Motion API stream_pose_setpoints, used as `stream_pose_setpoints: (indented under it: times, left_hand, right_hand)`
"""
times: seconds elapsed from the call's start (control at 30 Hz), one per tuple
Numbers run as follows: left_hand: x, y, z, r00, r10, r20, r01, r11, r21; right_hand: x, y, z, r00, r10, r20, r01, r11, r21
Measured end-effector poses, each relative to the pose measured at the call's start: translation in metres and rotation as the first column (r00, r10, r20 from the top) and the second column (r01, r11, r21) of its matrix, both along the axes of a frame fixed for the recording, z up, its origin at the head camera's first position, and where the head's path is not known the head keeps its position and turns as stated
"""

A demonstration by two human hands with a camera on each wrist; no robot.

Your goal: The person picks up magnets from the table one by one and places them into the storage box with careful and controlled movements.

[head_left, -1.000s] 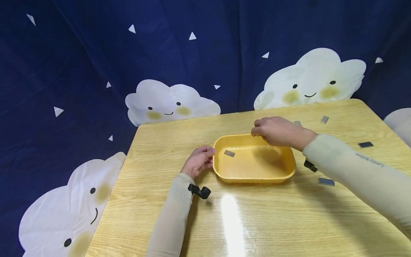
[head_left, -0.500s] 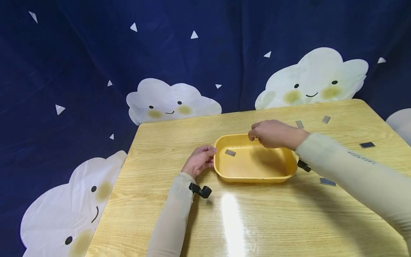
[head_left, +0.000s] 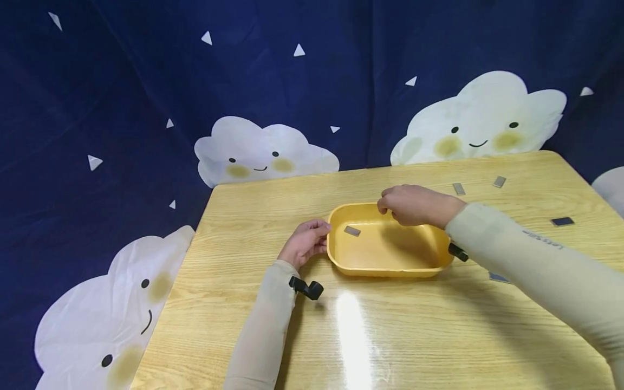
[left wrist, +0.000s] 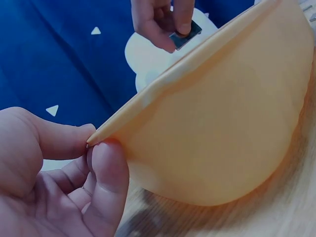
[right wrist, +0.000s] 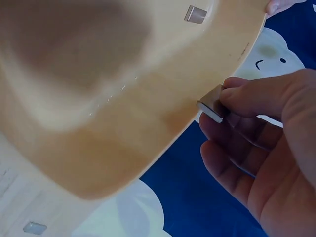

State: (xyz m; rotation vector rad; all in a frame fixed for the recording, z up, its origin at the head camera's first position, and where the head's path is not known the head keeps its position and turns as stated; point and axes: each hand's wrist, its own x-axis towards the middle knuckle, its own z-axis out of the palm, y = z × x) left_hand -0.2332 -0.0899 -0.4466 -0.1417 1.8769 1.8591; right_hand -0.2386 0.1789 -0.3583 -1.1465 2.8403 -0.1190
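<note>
A yellow plastic basin point(head_left: 375, 254) stands on the table. My left hand point(head_left: 304, 242) pinches its left rim between thumb and fingers, as the left wrist view shows up close. Over the basin's far rim is my right hand point(head_left: 416, 205). Its thumb and fingers pinch a small, flat rectangular metallic-looking tile point(right wrist: 212, 104), dark on one face in the left wrist view. Whether that tile touches the rim, I cannot tell. Another such tile point(head_left: 352, 231) lies on the basin floor near its left end.
Loose tiles lie on the wooden table point(head_left: 234, 303) to the right: two grey ones point(head_left: 459, 188) at the back, a dark one point(head_left: 563, 221) farther right, and a bluish one point(head_left: 499, 278) partly under the right sleeve. A blue curtain point(head_left: 273, 65) with clouds hangs behind.
My right hand has shifted slightly left along the far rim, uncovering a grey tile behind the wrist. The left hand keeps its grip on the basin. The head view has turned slightly.
</note>
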Motion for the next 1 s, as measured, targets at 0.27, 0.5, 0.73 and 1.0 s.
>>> stream_pose_setpoints:
  times: [0.27,0.5,0.73,1.0]
  left_hand:
    - [-0.001,0.001,0.003,1.000,-0.008,-0.002,0.008,1.000,0.007]
    - [-0.002,0.000,0.000,1.000,-0.006,0.003,0.006,1.000,0.020]
    - [-0.002,0.001,0.000,1.000,-0.005,0.006,0.005,1.000,0.014]
    - [-0.002,0.000,0.000,1.000,0.006,0.007,-0.006,1.000,0.018]
  right_hand:
    - [-0.005,-0.007,-0.006,0.999,-0.013,0.048,0.012,1.000,0.020]
    - [-0.008,-0.012,-0.014,0.998,-0.005,0.060,0.003,1.000,0.026]
    - [-0.010,-0.011,-0.021,0.999,-0.023,0.037,0.022,0.999,0.026]
    - [-0.012,-0.012,-0.020,0.996,-0.066,0.061,0.063,0.997,0.054]
